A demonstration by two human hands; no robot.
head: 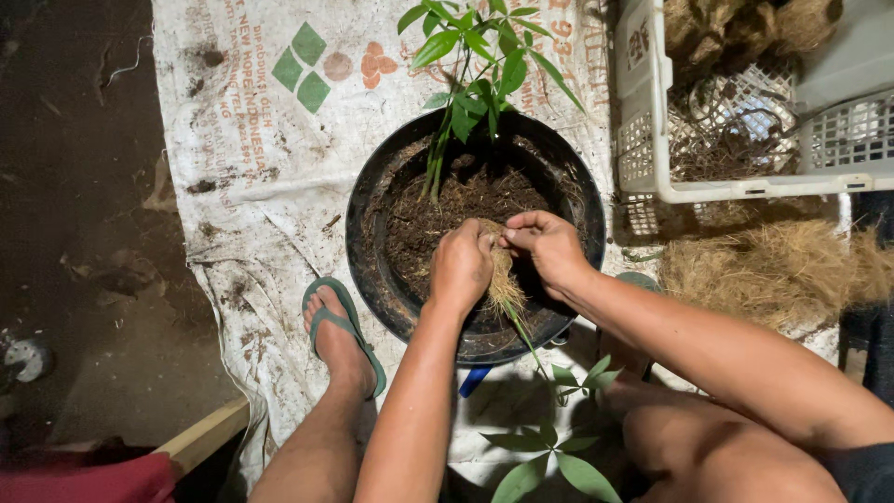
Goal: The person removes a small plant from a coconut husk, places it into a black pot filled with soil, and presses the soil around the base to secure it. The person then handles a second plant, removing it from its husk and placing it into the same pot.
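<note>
— What are the hands gripping?

— I'm seeing the left hand [460,265] and right hand [549,247] both closing on the seedling's root ball [503,279], holding it over the black pot [372,242] of soil; its leafy stem [559,382] is hanging toward the knees.

— How is it handling?

— Light, soft and crumbly, I'm judging. I'm favouring cradling the fibrous roots, not pulling the thin, snappable stem.

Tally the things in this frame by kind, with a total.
Hands: 2, left hand, right hand, both pinching one seedling's root ball
Seedlings: 2, held one, planted one
Black pot: 1
White crate: 1
Sack: 1
Green sandal: 1
Total: 8
</note>
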